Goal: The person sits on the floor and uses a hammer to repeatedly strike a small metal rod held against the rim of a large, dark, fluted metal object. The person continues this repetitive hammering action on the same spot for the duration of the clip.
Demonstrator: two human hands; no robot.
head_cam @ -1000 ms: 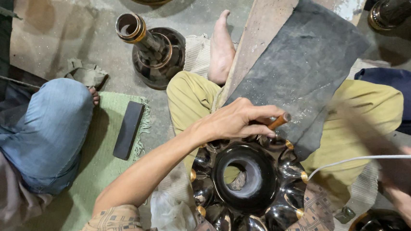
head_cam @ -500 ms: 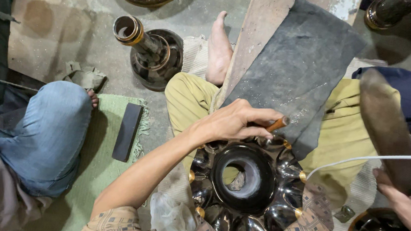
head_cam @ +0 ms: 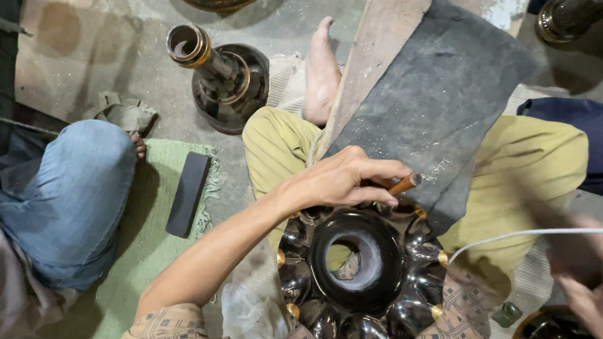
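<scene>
The black bowl point(head_cam: 361, 280) sits in the person's lap, low in the middle of the picture. It is round and shiny, with puffy bumps all around its edge and little gold dots between the bumps. It has a big round hole in the middle, and through the hole you can see a bit of the yellow trousers point(head_cam: 527, 178). The left hand point(head_cam: 343, 179) rests on the top edge of the bowl, and its fingers are pinched around a small brown stick point(head_cam: 405, 184). The right hand point(head_cam: 598, 282) is at the right side and is blurry, so I cannot tell if it is gripping anything. A thin white cord point(head_cam: 523, 234) runs from the bowl's right side over to that hand. A grey mat point(head_cam: 441, 94) lies on a wooden board point(head_cam: 381, 47) across the person's legs, just behind the bowl. A bare foot point(head_cam: 320, 72) pokes out next to the board. On the floor farther back stands a dark vase point(head_cam: 223, 75) with a gold rim, and its open top looks dark inside. On the left, another person's knee in blue jeans point(head_cam: 73, 196) is near a green rug point(head_cam: 147, 251), and a flat black block point(head_cam: 188, 193) lies on that rug. A dark blue cap point(head_cam: 586, 140) lies at the right.
</scene>
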